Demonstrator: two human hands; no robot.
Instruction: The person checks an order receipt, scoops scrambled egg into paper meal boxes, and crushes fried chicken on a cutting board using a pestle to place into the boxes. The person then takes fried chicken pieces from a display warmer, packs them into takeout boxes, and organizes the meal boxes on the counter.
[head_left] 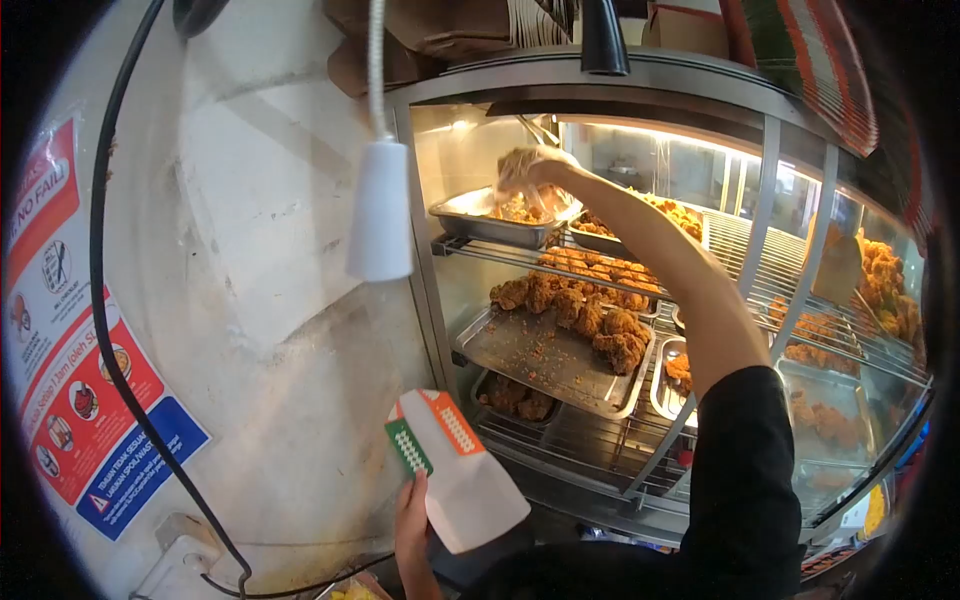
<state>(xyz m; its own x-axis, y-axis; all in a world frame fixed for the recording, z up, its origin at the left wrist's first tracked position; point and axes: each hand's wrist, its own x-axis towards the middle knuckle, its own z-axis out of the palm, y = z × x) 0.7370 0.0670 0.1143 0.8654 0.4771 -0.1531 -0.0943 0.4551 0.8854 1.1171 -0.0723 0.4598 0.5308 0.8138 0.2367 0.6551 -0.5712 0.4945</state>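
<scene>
In the head view, my left hand (410, 522) is closed on the edge of a white paper food carton (468, 492) with orange and green printed panels. The carton is low, in front of the warmer. My right hand (530, 172) reaches into the lit cabinet, above a deep metal tray (490, 228) on the upper shelf. Golden fried pieces (522, 208) lie in that tray. The right fingers are curled around something pale that I cannot make out, partly hidden and blurred.
Below, a wide metal tray (530, 365) holds several pieces of fried chicken (618, 340). Wire shelves (765, 255) and cabinet posts surround my right arm. At left hang a white cylindrical fitting (380, 210), a black cable (98, 250) and wall posters (95, 410).
</scene>
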